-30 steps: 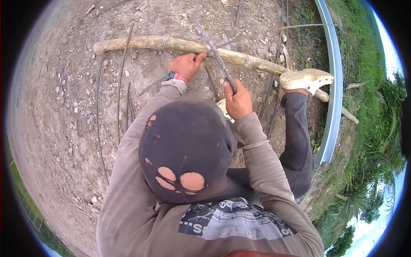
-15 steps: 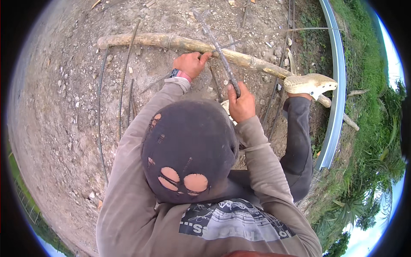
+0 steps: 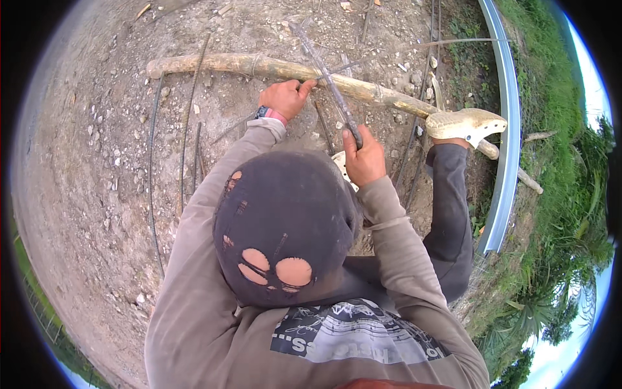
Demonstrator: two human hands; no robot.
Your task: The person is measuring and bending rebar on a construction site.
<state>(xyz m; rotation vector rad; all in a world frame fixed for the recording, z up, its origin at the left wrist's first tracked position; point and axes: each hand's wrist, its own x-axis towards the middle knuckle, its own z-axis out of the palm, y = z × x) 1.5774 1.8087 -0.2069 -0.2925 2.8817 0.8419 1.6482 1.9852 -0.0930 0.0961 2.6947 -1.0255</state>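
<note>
My right hand (image 3: pixel 364 157) is closed around the lower end of a dark metal bar (image 3: pixel 330 85). The bar slants up and left, with a widened far end, and crosses over a pale wooden pole (image 3: pixel 233 63) lying on the ground. Just left of that crossing, my left hand (image 3: pixel 285 99) is closed at the pole's near side, thumb toward the bar. It seems to pinch a thin metal rod (image 3: pixel 350 65), which emerges beyond the thumb and passes over the pole; the grip itself is partly hidden. My raised knee (image 3: pixel 285 220), in torn dark trousers, stands between my forearms.
Several thin rods (image 3: pixel 153 149) lie on the stony ground (image 3: pixel 97 188). A cream clog (image 3: pixel 463 124) on my foot rests against the pole's right part. Beyond it runs a long grey metal channel (image 3: pixel 507 149), with grass (image 3: pixel 551 97) along its far side.
</note>
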